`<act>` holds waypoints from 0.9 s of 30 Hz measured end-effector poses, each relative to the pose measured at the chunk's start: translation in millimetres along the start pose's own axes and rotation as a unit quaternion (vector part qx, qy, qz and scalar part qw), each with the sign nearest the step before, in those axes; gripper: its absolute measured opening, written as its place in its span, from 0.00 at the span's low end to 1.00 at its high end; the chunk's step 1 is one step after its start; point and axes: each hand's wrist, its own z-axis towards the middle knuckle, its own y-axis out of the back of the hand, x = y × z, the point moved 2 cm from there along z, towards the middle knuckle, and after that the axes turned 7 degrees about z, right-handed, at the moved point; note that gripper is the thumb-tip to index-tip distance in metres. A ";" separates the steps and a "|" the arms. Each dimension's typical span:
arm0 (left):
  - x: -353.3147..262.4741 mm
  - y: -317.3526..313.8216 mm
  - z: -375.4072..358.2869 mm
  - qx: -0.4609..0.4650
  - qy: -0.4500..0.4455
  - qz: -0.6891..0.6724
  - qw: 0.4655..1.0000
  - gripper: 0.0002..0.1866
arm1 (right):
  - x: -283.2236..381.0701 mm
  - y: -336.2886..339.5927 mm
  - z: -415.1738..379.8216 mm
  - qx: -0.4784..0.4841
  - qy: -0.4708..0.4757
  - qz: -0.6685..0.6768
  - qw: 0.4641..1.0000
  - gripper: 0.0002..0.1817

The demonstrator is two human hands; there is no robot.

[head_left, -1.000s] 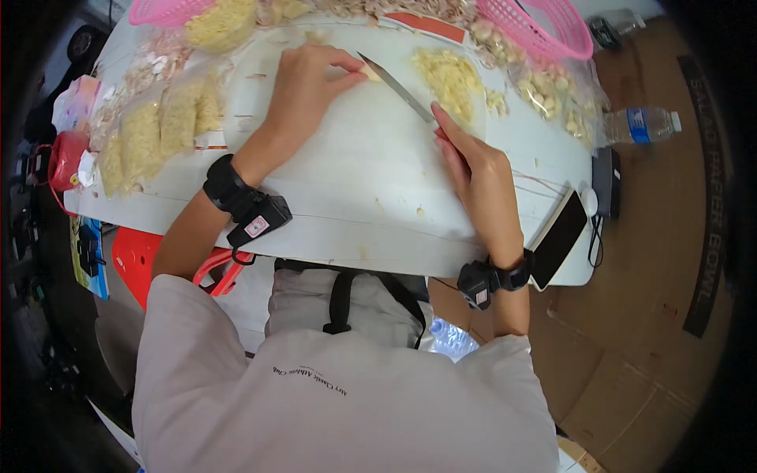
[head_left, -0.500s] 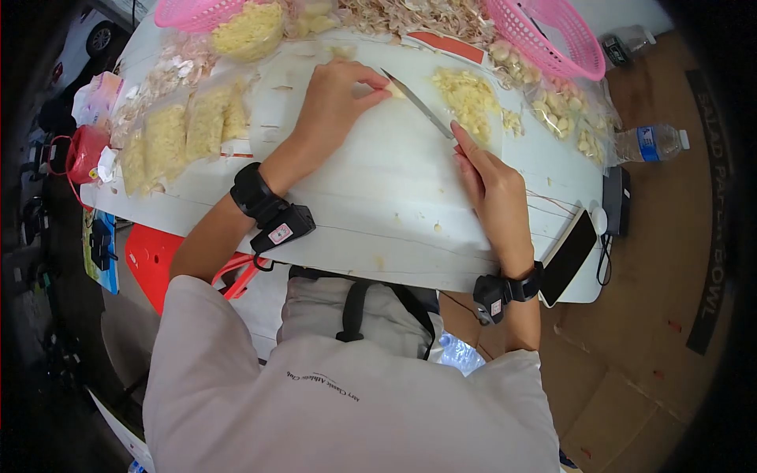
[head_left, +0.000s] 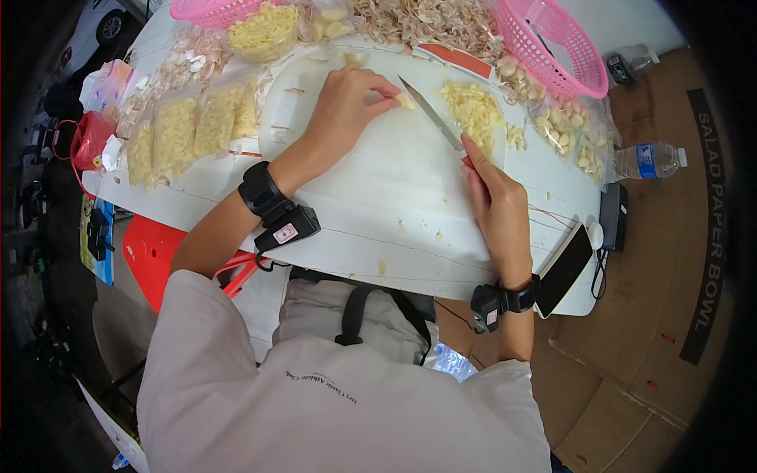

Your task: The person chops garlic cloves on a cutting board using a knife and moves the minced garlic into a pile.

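Two bare hands are over a white cutting board (head_left: 359,177) on the table (head_left: 315,254), in the upper middle of the frame. The left hand (head_left: 347,109) has its thumb and forefinger nearly closed, pinching a small piece of garlic (head_left: 407,101) between their tips. The right hand (head_left: 497,197) has its grip closed around the handle of a knife (head_left: 432,114), whose blade slants toward the upper left, its tip near the garlic piece. Chopped garlic (head_left: 473,114) lies just right of the blade. Filled bags (head_left: 175,132) rest at the upper left, garlic skins (head_left: 418,22) at top centre, and a pink basket (head_left: 572,67) and bagged cloves (head_left: 558,126) at the upper right.
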 end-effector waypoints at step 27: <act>2.1 -4.1 0.1 -0.011 -0.019 0.007 1.000 0.08 | 2.5 -0.7 -2.2 0.014 -0.009 -0.005 1.000 0.24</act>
